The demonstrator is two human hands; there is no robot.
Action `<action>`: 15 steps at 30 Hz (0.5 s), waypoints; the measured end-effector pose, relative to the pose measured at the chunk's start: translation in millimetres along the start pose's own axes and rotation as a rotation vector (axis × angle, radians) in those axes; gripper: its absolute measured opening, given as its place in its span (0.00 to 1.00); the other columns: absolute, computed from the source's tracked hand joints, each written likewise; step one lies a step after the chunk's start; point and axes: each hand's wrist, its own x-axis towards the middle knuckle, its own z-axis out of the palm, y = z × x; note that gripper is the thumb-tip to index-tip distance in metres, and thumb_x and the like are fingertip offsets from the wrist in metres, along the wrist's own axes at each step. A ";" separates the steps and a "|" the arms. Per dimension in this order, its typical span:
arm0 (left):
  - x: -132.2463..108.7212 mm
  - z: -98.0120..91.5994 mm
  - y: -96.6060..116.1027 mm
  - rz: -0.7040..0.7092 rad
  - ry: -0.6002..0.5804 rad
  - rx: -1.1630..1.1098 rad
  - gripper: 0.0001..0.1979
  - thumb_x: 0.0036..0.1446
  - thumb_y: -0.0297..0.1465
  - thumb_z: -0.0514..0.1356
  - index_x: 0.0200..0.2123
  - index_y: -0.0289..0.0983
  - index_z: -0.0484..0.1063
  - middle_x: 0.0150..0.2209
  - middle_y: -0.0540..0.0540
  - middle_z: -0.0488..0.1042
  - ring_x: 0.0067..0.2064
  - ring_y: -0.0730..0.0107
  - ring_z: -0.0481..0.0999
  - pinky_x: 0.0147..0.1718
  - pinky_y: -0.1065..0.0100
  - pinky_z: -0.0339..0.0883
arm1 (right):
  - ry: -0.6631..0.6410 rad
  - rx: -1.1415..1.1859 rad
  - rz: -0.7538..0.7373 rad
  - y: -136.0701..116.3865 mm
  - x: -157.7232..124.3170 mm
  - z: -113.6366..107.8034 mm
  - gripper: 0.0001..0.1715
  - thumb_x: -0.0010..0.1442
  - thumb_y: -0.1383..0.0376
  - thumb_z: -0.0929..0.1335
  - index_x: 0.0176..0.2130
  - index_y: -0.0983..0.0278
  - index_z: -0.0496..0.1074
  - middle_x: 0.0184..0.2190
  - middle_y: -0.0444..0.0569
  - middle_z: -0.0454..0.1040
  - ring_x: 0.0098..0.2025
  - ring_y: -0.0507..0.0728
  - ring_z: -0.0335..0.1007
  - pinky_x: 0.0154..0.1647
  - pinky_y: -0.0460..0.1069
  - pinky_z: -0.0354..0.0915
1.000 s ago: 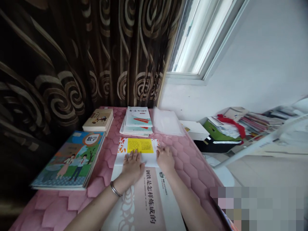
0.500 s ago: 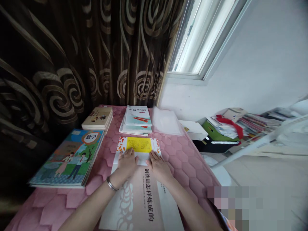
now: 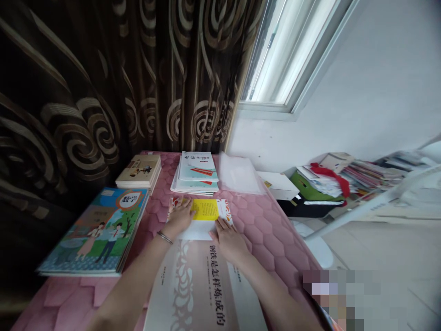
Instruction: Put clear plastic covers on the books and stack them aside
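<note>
A book [image 3: 200, 285] with a pale pink and white patterned title page lies opened out in front of me. At its far end is a yellow flap [image 3: 208, 209] edged with orange and white swirls. My left hand [image 3: 179, 217], a silver bracelet [image 3: 165, 237] at its wrist, rests palm down with fingers outstretched over the flap's left side. Flat on the right side lies my right hand [image 3: 227, 235], its fingertips by the lower edge of the yellow. Both hands press on the paper and grasp nothing; part of the page is hidden beneath them.
Left of the book lie a stack of colourful textbooks [image 3: 93, 234] and a smaller beige stack [image 3: 139, 171]. Beyond it are white-covered booklets [image 3: 198, 172] and clear plastic sheets [image 3: 239, 174]. The pink quilted cover [image 3: 275, 239] ends at right, by a white box [image 3: 280, 184].
My left hand has moved a little farther away and left along the flap, uncovering more of its middle. My right hand stays on the right side, shifted slightly.
</note>
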 end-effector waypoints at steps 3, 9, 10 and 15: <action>-2.7 -3.3 -1.4 0.006 0.005 0.000 0.26 0.65 0.35 0.45 0.65 0.41 0.57 0.67 0.45 0.57 0.70 0.52 0.45 0.63 0.35 0.27 | 0.063 -0.008 0.047 -20.9 17.7 -13.3 0.29 0.69 0.57 0.54 0.60 0.70 0.65 0.60 0.63 0.66 0.62 0.66 0.60 0.59 0.59 0.58; -5.1 -11.1 2.8 0.017 -0.018 0.016 0.28 0.62 0.30 0.46 0.65 0.41 0.58 0.67 0.44 0.57 0.70 0.50 0.45 0.64 0.35 0.26 | 0.084 0.165 -0.046 -63.2 76.0 -9.5 0.31 0.70 0.59 0.53 0.66 0.71 0.54 0.65 0.57 0.60 0.66 0.61 0.52 0.63 0.56 0.52; -5.6 -11.7 2.2 0.017 -0.022 0.016 0.28 0.63 0.29 0.45 0.66 0.41 0.57 0.67 0.45 0.57 0.70 0.50 0.44 0.64 0.35 0.26 | 0.065 0.179 -0.054 -64.3 82.1 -5.4 0.32 0.70 0.58 0.52 0.67 0.70 0.52 0.66 0.56 0.57 0.68 0.60 0.48 0.65 0.58 0.48; -5.4 -10.9 0.6 0.009 -0.017 0.018 0.27 0.65 0.34 0.44 0.66 0.40 0.56 0.67 0.45 0.56 0.70 0.51 0.43 0.64 0.35 0.24 | 0.072 0.124 0.049 -37.2 89.2 8.0 0.34 0.70 0.56 0.52 0.68 0.71 0.49 0.68 0.58 0.53 0.69 0.60 0.45 0.67 0.60 0.42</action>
